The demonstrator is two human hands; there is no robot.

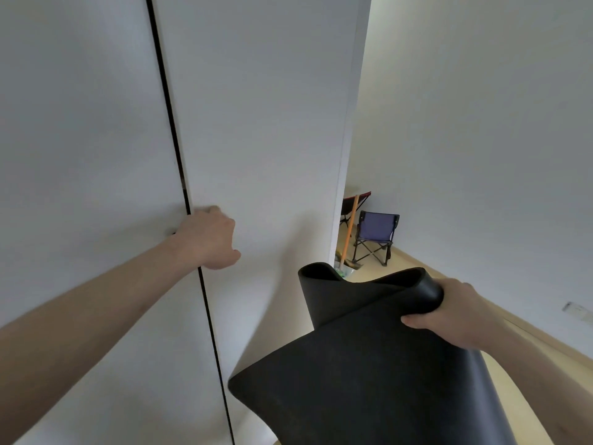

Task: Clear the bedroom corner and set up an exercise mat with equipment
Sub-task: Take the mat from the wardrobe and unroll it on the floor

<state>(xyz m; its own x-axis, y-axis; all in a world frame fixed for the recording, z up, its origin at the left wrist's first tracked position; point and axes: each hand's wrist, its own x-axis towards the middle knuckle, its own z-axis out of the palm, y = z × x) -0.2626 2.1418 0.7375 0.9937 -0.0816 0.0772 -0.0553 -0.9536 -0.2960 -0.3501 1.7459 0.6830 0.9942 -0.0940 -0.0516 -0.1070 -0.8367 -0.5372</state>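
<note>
1. You faced two tall white wardrobe doors parted by a dark vertical gap; no brand, label or writing could be read on anything in view.
2. The black exercise mat hung loosely rolled at lower right, just beside the right-hand door, its upper end flared open.
3. Your left hand reached forward at arm's length, fingers curled round the edge of the right-hand door at the gap.
4. Your right hand gripped the mat's upper fold, thumb on its near face.
5. Well beyond, a blue folding chair stood on the floor near an orange-handled broom.
</note>
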